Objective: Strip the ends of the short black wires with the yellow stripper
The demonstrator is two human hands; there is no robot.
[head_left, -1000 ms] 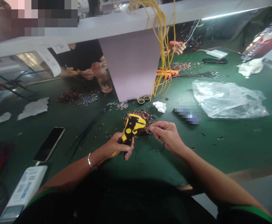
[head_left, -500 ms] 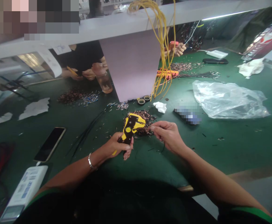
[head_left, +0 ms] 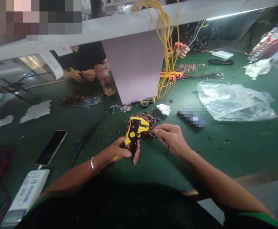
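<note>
My left hand (head_left: 126, 151) is wrapped round the handles of a yellow-and-black wire stripper (head_left: 134, 132), whose jaws point right. Its handles stand spread apart. Pinched between the thumb and forefinger of my right hand (head_left: 171, 136) is a thin dark wire (head_left: 167, 150), its tail hanging below the fingers. The wire's near end is close to the jaws but apart from them, as far as I can see. Beneath the jaws lies a heap of short wire offcuts (head_left: 150, 121) on the green table (head_left: 153, 175).
A phone (head_left: 51, 148) and white power bank (head_left: 25, 195) lie left. Long dark wires (head_left: 88, 135) stretch beside my left hand. Yellow wires (head_left: 165, 47) hang over a panel (head_left: 136, 66). A plastic bag (head_left: 236, 101) lies right. Co-workers' hands (head_left: 88, 75) hold tools across the table.
The wire stripper's handles have spread apart in my left hand, and its head has tipped slightly. My right hand stays nearly in place with the wire.
</note>
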